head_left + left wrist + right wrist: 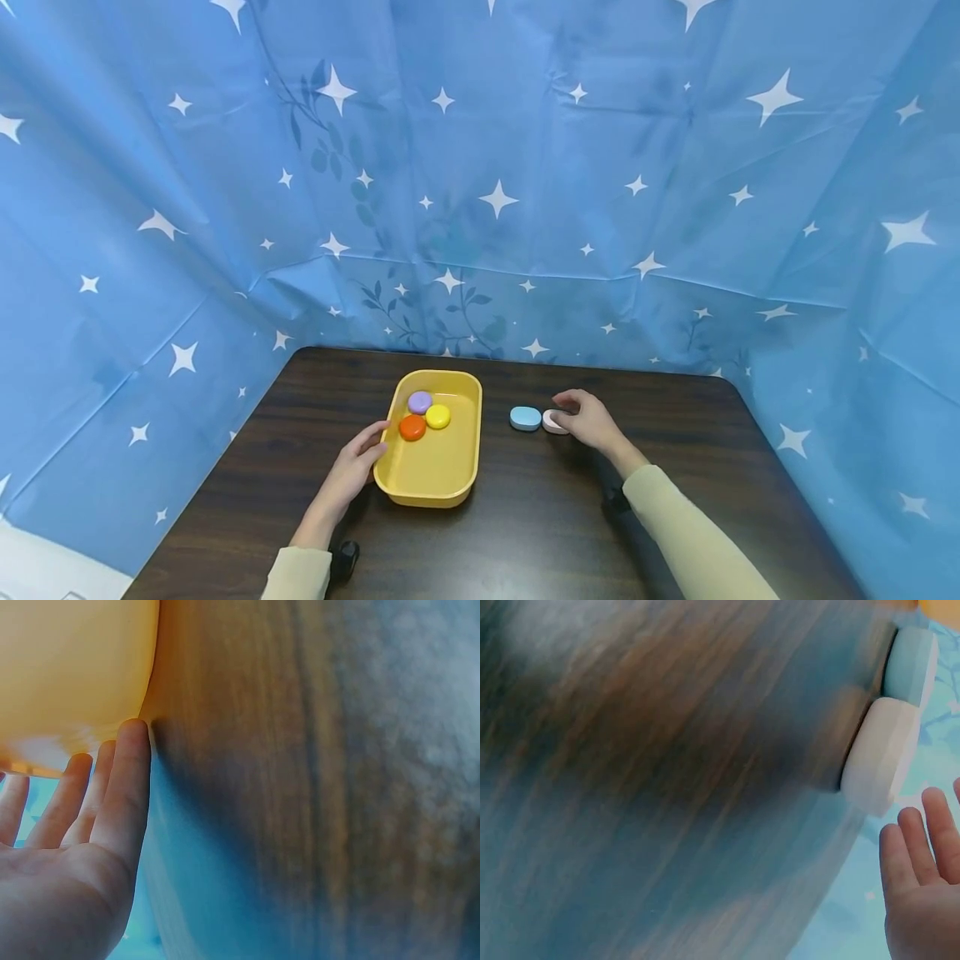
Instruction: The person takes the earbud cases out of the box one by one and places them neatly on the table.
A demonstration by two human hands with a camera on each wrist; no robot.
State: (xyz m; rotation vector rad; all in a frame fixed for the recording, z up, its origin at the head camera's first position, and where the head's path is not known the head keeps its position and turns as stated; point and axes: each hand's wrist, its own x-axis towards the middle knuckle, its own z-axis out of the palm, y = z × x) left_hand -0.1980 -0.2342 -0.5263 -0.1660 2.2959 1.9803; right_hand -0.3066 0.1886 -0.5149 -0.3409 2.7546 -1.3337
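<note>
Pinkish block (pixel 553 425) is partly hidden by the right hand (pixel 591 423).

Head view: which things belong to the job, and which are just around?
Seemingly part of the job:
yellow tray
purple piece, orange-red piece and yellow piece, inside it
blue piece and pale piece, beside it
left hand
right hand

Just surroundings:
dark table
starry blue cloth

The right hand (pixel 592 423) hides part of the pale block (pixel 552 424) in the head view; the bottom edge crops both sleeves (pixel 693 525) and the counter (pixel 525 542); the left wrist view cuts off the yellow tray (pixel 71 675); the right wrist view blurs much wood.
</note>
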